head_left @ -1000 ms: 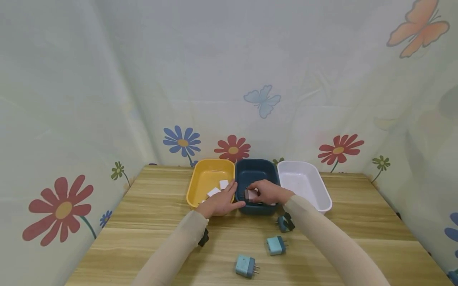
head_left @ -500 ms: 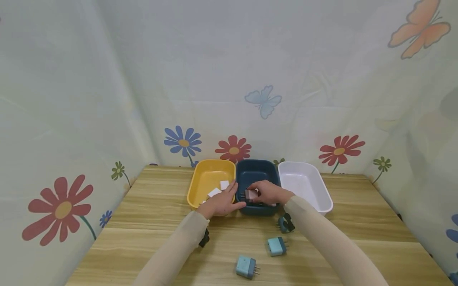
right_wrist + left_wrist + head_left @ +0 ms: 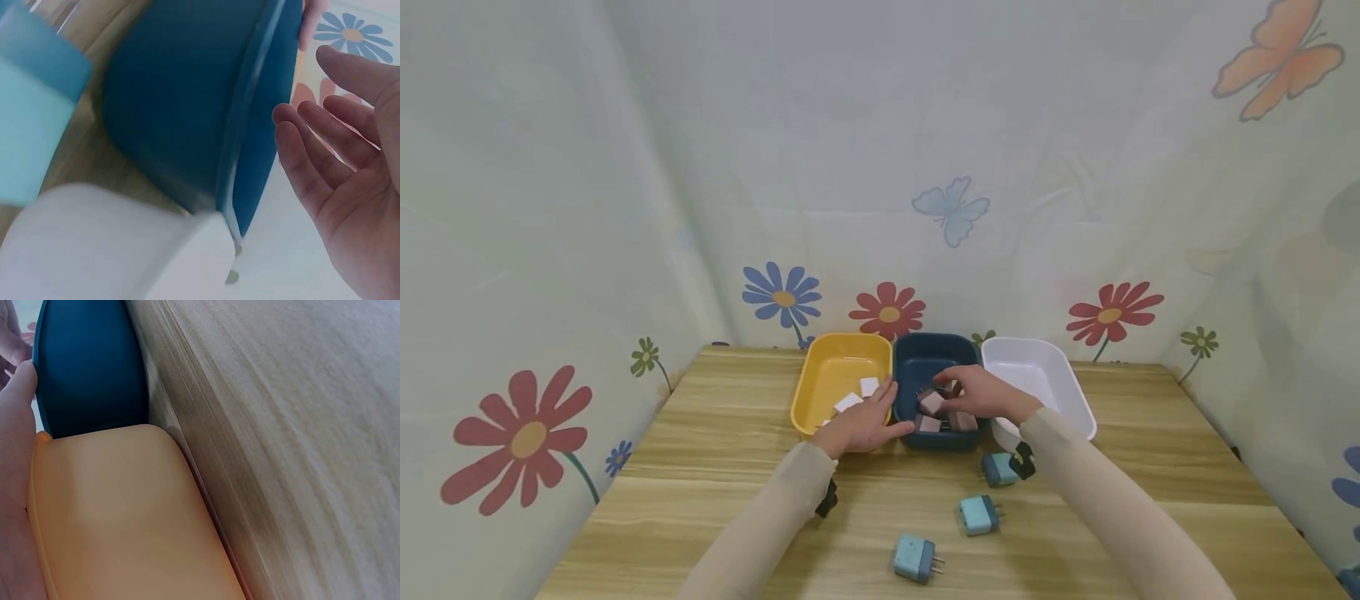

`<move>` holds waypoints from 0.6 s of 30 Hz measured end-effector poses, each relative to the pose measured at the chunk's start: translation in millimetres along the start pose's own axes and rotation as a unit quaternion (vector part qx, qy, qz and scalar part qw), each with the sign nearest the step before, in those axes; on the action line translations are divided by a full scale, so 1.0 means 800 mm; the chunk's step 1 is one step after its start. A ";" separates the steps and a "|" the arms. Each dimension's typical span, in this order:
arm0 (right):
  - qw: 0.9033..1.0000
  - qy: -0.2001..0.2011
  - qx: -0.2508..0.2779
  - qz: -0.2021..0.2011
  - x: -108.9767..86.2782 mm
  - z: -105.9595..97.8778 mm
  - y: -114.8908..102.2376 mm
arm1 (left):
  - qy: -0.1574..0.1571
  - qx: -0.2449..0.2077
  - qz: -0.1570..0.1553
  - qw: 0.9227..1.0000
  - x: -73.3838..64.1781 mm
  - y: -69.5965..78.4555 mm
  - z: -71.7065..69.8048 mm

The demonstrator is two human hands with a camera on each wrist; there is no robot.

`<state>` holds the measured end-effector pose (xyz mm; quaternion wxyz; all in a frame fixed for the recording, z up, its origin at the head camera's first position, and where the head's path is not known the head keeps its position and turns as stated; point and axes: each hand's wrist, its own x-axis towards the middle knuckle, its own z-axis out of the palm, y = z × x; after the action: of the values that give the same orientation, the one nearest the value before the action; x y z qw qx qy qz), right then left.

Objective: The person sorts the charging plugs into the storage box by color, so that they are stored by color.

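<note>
My left hand [image 3: 867, 423] lies with straight fingers over the adjoining rims of the yellow bin [image 3: 827, 354] and the dark blue bin [image 3: 925, 340]. In the left wrist view, its thumb [image 3: 22, 381] reaches the dark blue rim. My right hand [image 3: 988, 393] hovers over the dark blue bin, and the right wrist view shows its fingers [image 3: 300, 162] apart with nothing between them. Below those fingers sits a pink plug charger [image 3: 932, 403], with another pink charger [image 3: 928, 424] and a third pink charger [image 3: 962, 422] nearby. Several white blocks [image 3: 848, 402] lie inside the yellow bin.
A white bin [image 3: 1033, 367] stands right of the dark blue one, partly behind my right wrist. On the wooden table [image 3: 700, 467] lie three light blue plug chargers: a near one [image 3: 913, 558], a middle one [image 3: 978, 515] and one by my right wrist [image 3: 1000, 469]. A flowered curtain [image 3: 880, 167] hangs behind.
My right hand has let go of the pink charger, which now lies in the dark blue bin, and has moved slightly up and right. My left hand stays in place.
</note>
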<state>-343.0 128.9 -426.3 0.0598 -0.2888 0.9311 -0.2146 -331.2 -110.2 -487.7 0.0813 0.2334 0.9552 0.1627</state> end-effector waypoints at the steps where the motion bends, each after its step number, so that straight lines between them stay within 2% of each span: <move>1: 1.000 0.002 -0.003 -0.004 -0.004 -0.002 0.002 | -0.001 -0.002 -0.001 1.000 0.000 0.000 0.000; 11: 0.999 0.024 -0.025 -0.034 -0.045 -0.015 0.022 | -0.006 -0.015 -0.012 1.000 0.000 0.002 -0.001; 18: 0.997 0.058 -0.005 -0.043 -0.078 -0.026 0.040 | -0.008 -0.025 -0.018 0.999 0.000 0.004 -0.007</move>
<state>-312.4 195.3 -422.5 -0.0053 -0.3157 0.9208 -0.2291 -331.0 -108.8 -481.2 0.0980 0.2155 0.9541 0.1832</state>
